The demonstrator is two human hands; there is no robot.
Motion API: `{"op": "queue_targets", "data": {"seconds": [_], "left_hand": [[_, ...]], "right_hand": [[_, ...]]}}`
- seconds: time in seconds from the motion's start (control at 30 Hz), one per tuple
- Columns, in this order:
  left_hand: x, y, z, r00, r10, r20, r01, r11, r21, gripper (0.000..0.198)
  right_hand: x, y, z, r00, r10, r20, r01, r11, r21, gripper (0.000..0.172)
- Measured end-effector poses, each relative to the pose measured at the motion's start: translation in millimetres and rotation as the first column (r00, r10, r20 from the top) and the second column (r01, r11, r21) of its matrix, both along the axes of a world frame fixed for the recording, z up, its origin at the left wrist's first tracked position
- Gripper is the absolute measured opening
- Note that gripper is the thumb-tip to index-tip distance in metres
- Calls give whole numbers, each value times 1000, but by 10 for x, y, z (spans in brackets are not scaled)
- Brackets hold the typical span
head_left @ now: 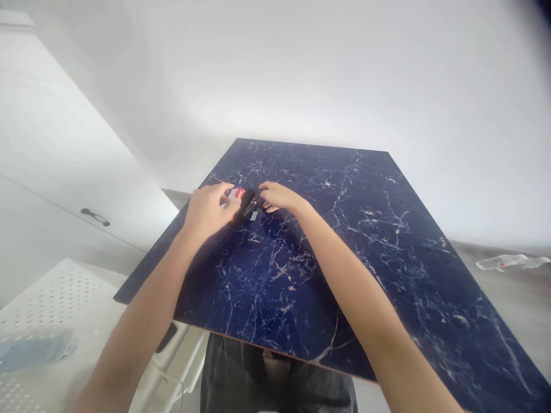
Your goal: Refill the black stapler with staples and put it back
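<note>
stapler (248, 206), black, lies at the far left of the surface (344, 241), beside a red-white bit (237, 193). my left grip (209, 209) is closed on its back end; my right grip (279, 197) touches the front, clasped or not i cannot tell. probably stiff, light, smooth: hold the body's sides.

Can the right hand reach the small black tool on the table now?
Probably yes: the right hand lies just beside the black tool, nothing between them; the left hand covers only its other end.
</note>
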State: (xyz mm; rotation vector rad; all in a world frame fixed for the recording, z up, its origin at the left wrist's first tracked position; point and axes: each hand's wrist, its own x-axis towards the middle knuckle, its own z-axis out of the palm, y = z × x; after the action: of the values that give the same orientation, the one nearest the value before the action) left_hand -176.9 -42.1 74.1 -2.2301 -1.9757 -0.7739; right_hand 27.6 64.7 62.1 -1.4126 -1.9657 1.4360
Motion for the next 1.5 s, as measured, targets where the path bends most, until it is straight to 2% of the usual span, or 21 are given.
{"op": "queue_targets", "data": {"seconds": [0.1, 0.23, 0.3, 0.4, 0.57, 0.7, 0.83, 0.93, 1.03, 1.1, 1.17, 1.23, 1.33, 1.43, 1.5], "left_hand": [[367, -133, -86, 979, -122, -164, 132, 990, 55, 36], [634, -204, -343, 901, -252, -352, 284, 958, 39, 49], [653, -173, -451, 884, -249, -396, 291, 955, 50, 56], [578, -65, -535, 896, -194, -399, 233, 971, 51, 59], [429, 90, -560, 930, -186, -318, 187, 982, -27, 53], [437, 95, -553, 935, -187, -302, 194, 981, -6, 48], [483, 54, -506, 924, -229, -307, 248, 969, 22, 55], [540, 10, -489, 917, -289, -275, 312, 949, 41, 53], [612, -19, -528, 890, -390, -236, 405, 914, 17, 51], [643, -10, -580, 850, -474, -229, 474, 879, -60, 51], [646, 29, -630, 825, -519, -224, 492, 854, -168, 53], [625, 83, -662, 832, -514, -207, 461, 849, -257, 58], [585, 149, -666, 863, -473, -176, 410, 860, -302, 63], [587, 167, -651, 879, -434, -198, 371, 882, -290, 64], [608, 160, -650, 885, -403, -232, 336, 899, -281, 64]], "right_hand": [[69, 52, 36, 1000, -27, 13, 27, 999, 19, 62], [153, 66, 91, 999, -47, 24, 45, 997, 68, 56], [175, 52, 108, 999, -43, 29, 40, 995, 86, 54], [184, 24, 113, 999, -21, 30, 18, 995, 95, 51], [185, -7, 125, 1000, -1, 12, 0, 994, 108, 46], [254, -28, 211, 1000, 18, -10, -17, 991, 135, 45], [486, -108, 339, 999, 19, -50, -7, 977, 214, 46], [722, -259, 358, 1000, 1, -26, 6, 959, 282, 46], [921, -486, 238, 999, -9, 51, -12, 915, 402, 45], [1023, -660, 91, 995, -7, 94, -40, 873, 486, 43], [1115, -840, -80, 992, 7, 127, -77, 831, 550, 41], [1213, -1021, -248, 990, 26, 135, -104, 785, 611, 37], [1377, -1262, -450, 988, 79, 130, -148, 690, 709, 33], [1510, -1416, -557, 973, 152, 176, -233, 605, 761, 31], [1552, -1457, -581, 962, 168, 214, -272, 579, 769, 31]]}}
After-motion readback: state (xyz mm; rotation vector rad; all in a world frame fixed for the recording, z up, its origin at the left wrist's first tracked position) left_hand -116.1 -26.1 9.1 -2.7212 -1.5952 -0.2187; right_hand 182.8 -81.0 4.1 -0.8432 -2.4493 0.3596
